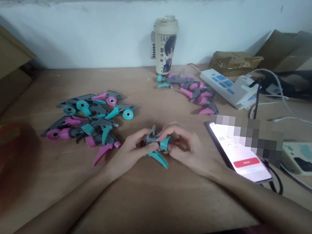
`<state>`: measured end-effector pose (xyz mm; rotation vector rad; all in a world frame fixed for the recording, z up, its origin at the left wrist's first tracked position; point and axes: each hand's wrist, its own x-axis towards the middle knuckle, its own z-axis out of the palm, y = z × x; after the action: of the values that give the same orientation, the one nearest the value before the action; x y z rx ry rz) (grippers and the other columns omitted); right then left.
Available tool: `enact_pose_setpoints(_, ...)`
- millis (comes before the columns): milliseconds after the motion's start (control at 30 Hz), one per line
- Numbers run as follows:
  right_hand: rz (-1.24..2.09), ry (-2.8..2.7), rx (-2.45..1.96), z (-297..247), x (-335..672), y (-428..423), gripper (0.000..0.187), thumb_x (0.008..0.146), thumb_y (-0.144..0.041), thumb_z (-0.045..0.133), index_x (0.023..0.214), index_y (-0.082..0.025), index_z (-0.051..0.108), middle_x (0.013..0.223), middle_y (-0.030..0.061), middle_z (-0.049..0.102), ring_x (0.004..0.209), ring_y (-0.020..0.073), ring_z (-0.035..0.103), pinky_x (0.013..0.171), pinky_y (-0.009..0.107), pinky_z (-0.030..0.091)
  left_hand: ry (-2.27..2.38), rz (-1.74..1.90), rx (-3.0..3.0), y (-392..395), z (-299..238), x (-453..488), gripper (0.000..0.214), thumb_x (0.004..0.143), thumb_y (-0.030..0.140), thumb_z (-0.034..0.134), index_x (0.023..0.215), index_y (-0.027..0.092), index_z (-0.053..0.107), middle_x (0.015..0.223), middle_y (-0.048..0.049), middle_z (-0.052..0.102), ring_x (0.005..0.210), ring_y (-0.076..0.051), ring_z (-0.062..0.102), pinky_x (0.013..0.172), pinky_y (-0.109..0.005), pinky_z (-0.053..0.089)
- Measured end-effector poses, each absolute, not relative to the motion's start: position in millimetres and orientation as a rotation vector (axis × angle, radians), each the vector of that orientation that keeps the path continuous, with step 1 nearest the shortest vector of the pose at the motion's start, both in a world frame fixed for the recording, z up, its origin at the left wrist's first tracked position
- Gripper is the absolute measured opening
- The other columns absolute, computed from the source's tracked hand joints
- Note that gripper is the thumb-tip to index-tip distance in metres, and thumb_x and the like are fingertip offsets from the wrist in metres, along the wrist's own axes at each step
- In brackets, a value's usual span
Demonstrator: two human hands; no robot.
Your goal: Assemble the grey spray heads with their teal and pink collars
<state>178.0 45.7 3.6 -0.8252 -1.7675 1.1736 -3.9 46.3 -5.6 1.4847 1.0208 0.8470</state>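
Between my hands, just above the middle front of the table, is a grey spray trigger head [158, 160] with a teal lever and a teal collar. My left hand [136, 148] is closed round its grey body, the thumb lying along the side. With its fingertips my right hand [182, 145] grips the teal collar [165, 143] at the right end. Left of my hands lies a pile of similar trigger heads [89, 128], grey with pink or teal levers and collars. A second group [195, 88] of them lies at the back, near the cup.
A lidded coffee cup [167, 46] stands against the wall. To the right are a white power strip [227, 88] with cables, a lit phone [239, 154] and a pale box-like device [307, 156]. Cardboard boxes [235, 62] sit at the back right; another carton [5, 49] stands left.
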Motion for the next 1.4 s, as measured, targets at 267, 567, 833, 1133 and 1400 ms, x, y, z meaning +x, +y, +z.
enact_pose_setpoints(267, 1.198, -1.680, -0.863, -1.3, 176.7, 43.7, 0.010, 0.073, -0.009, 0.053, 0.075, -0.019, 0.054, 0.087, 0.0012, 0.053, 0.071, 0.0115, 0.054, 0.063, 0.028, 0.045, 1.035, 0.859, 1.472, 44.8, -7.0, -2.6, 0.014, 0.079, 0.027, 0.061, 0.088, 0.016, 0.059, 0.074, 0.0018, 0.049, 0.070, -0.011, 0.047, 0.064, -0.021, 0.038)
enact_pose_setpoints(567, 1.320, -1.619, -0.869, -3.7, 178.5, 48.4, 0.003, 0.078, -0.017, 0.055, 0.078, -0.019, 0.055, 0.090, 0.0009, 0.056, 0.076, 0.0119, 0.057, 0.068, 0.028, 0.047, 1.063, 0.865, 1.462, 44.4, -9.1, -3.4, 0.022, 0.081, 0.029, 0.059, 0.100, 0.017, 0.059, 0.086, -0.0012, 0.057, 0.082, -0.014, 0.052, 0.073, -0.024, 0.042)
enact_pose_setpoints(833, 1.323, -1.628, -0.908, -5.7, 182.1, 55.7, 0.015, 0.079, -0.027, 0.059, 0.091, -0.020, 0.053, 0.096, 0.0031, 0.060, 0.085, 0.0149, 0.058, 0.075, 0.030, 0.047, 1.110, 0.944, 1.445, 43.6, -8.7, -2.0, 0.017, 0.081, 0.028, 0.060, 0.094, 0.016, 0.058, 0.083, -0.0011, 0.061, 0.080, -0.014, 0.056, 0.075, -0.025, 0.045)
enact_pose_setpoints(1133, 0.749, -2.236, -1.283, 6.5, 185.9, 52.8, 0.017, 0.087, -0.032, 0.043, 0.077, -0.020, 0.051, 0.061, -0.0031, 0.052, 0.054, 0.0101, 0.045, 0.051, 0.024, 0.027, 1.189, 1.001, 1.588, 43.1, -10.9, -3.2, 0.020, 0.081, 0.029, 0.059, 0.095, 0.016, 0.056, 0.087, -0.0016, 0.059, 0.083, -0.015, 0.056, 0.076, -0.025, 0.045)
enact_pose_setpoints(1400, 0.740, -2.242, -1.146, 7.1, 187.8, 51.0, 0.014, 0.082, -0.026, 0.048, 0.069, -0.020, 0.047, 0.057, -0.0053, 0.046, 0.050, 0.0074, 0.039, 0.050, 0.022, 0.025, 1.252, 0.986, 1.727, 41.0, -18.5, -7.4, 0.028, 0.082, 0.034, 0.058, 0.104, 0.018, 0.054, 0.092, -0.0022, 0.059, 0.087, -0.017, 0.056, 0.079, -0.028, 0.045)
